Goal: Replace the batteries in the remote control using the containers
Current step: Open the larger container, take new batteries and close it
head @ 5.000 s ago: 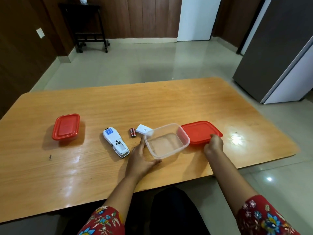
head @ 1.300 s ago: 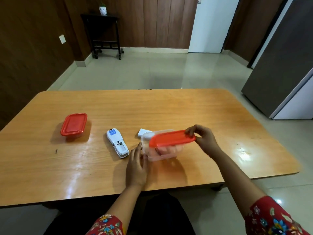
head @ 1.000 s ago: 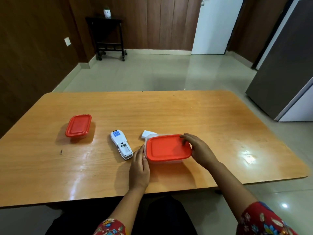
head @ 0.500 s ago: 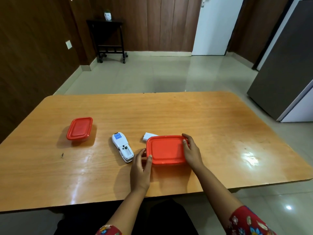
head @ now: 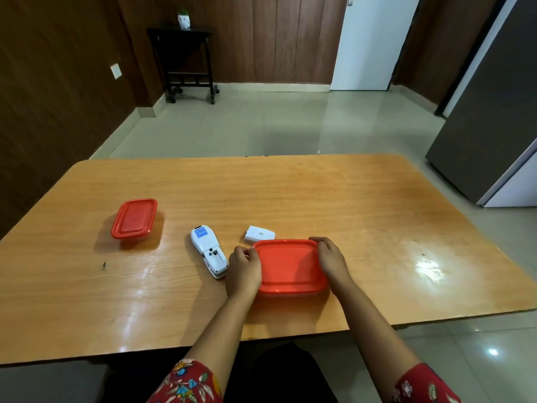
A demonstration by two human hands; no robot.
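A clear container with a red lid [head: 290,264] sits near the table's front edge. My left hand [head: 244,270] grips its left side and my right hand [head: 331,260] grips its right side, fingers pressing on the lid's rim. The white remote control [head: 208,251] lies face down just left of my left hand, its battery bay uncovered. Its white battery cover [head: 259,234] lies behind the container. A second, smaller container with a red lid [head: 134,218] stands shut at the left. No batteries are visible.
The wooden table [head: 363,216] ends close in front of me. A grey cabinet [head: 491,112] stands to the right of the table, and a dark side table [head: 186,62] stands against the far wall.
My right hand brought the red lid over the clear container and set it down on top. Both hands then moved to the container's sides, pressing on the lid.
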